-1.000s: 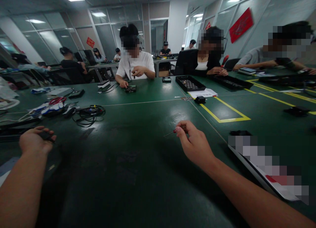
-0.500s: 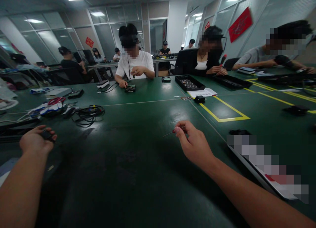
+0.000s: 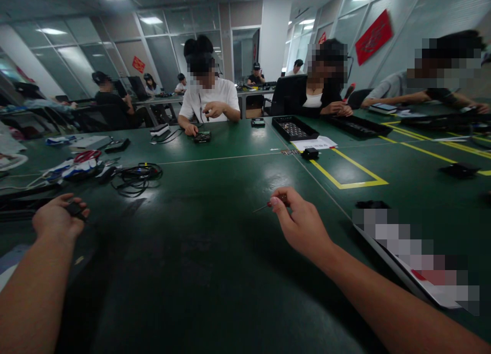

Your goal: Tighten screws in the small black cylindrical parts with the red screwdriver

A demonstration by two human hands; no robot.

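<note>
My right hand (image 3: 303,223) hovers over the green table (image 3: 215,241) and is closed on a small red-handled screwdriver (image 3: 268,205), whose thin shaft points left. My left hand (image 3: 57,218) rests at the table's left side, fingers curled around a small dark part (image 3: 74,209). The two hands are far apart with bare green mat between them.
A tangle of black cables (image 3: 136,177) and blue-white items (image 3: 74,167) lie at the left. A black tray (image 3: 294,129), papers and a yellow-taped rectangle (image 3: 347,172) sit further back on the right. Several people work across the table. A flat board (image 3: 406,267) lies at my right.
Both hands keep nearly the same place; my left hand has shifted slightly right and up. Nothing was picked up or let go.
</note>
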